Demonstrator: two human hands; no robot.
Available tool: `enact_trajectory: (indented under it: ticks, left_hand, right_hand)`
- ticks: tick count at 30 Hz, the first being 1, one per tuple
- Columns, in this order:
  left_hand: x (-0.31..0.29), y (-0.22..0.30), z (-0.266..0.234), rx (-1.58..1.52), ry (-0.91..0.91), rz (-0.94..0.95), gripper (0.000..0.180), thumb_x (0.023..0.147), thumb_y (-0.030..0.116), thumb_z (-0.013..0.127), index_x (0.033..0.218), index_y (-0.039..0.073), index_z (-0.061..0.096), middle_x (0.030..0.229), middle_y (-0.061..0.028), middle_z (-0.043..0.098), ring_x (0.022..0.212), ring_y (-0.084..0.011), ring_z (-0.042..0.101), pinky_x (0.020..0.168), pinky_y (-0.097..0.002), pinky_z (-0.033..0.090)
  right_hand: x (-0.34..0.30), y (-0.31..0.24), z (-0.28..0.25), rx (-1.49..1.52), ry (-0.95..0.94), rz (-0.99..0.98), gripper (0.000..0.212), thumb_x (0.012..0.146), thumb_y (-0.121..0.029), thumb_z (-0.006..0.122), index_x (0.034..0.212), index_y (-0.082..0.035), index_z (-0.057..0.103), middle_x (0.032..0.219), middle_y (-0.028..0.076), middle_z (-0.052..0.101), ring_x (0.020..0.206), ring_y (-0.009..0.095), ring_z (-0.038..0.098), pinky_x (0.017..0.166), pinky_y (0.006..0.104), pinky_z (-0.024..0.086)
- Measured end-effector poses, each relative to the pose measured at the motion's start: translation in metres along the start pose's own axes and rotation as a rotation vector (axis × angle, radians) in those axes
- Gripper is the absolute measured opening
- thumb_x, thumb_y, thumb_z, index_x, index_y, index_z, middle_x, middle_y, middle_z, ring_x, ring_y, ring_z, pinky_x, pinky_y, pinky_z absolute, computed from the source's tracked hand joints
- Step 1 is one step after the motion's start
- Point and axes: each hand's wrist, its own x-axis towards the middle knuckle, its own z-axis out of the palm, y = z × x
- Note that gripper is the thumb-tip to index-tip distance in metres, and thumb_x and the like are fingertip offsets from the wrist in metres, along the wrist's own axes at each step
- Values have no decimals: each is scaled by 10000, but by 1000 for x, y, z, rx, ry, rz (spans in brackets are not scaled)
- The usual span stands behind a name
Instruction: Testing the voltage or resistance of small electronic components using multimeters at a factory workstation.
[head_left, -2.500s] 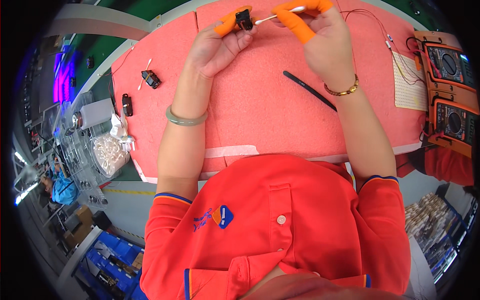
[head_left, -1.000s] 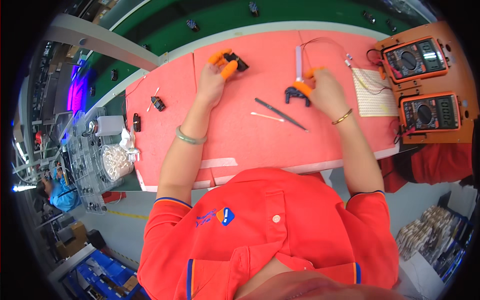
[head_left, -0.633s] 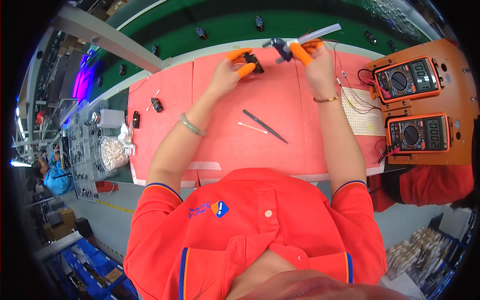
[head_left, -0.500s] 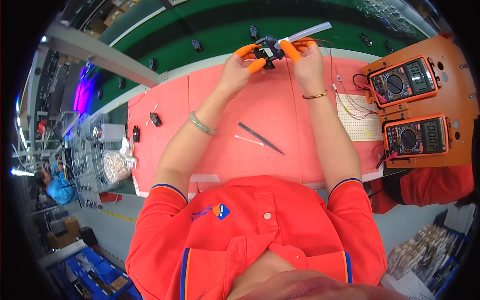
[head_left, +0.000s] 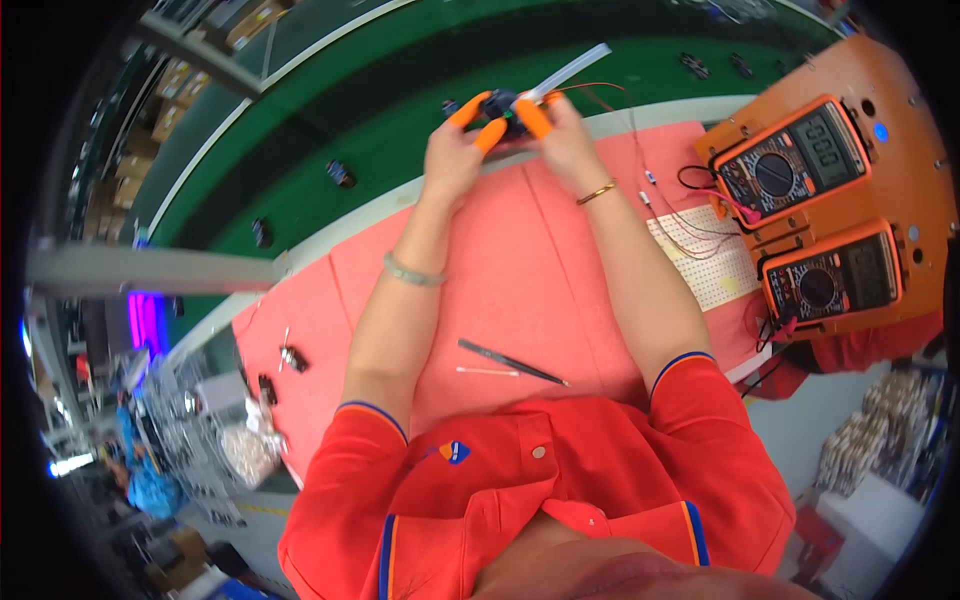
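Note:
Held between both hands over the far edge of the pink mat [head_left: 480, 270] is a small dark device [head_left: 498, 103], partly hidden by fingers. A tiny green light shows on it. My left hand [head_left: 453, 158], with orange finger cots, is closed round the device's left side. Orange-tipped fingers of my right hand [head_left: 567, 150] grip its right side, where a translucent tube [head_left: 570, 72] sticks out up and to the right. A thin red wire runs from near that hand toward a perforated board [head_left: 710, 265].
Two orange multimeters [head_left: 770, 172] sit on an orange stand at right. Black tweezers [head_left: 510, 361] and a cotton swab [head_left: 487, 372] lie on the mat. Small dark parts [head_left: 340, 174] ride the green conveyor belt [head_left: 400, 110] beyond. A swab tub [head_left: 250, 452] stands at left.
My view has turned and shifted, so the table appears tilted. Both hands still hold the device, now tilted differently, and a green light shows on it.

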Motion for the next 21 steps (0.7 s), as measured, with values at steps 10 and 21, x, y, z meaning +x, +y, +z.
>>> enact_trajectory:
  ticks: [10,21]
  left_hand:
    - [-1,-13,-13,222,-6,58,371,753,103,591,1112,75,503,886,-65,544,740,-107,525,670,-223,424]
    - [-7,-9,-6,-200,17,-24,285,820,62,488,1094,-16,460,934,-83,546,791,-127,545,706,-229,444]
  right_hand:
    - [-1,1,-2,167,-155,89,265,813,-107,509,1032,-14,393,901,99,518,797,206,557,652,316,511]
    - [-10,-2,4,-321,47,-183,170,766,-139,574,846,11,555,784,68,577,710,125,553,633,234,452]
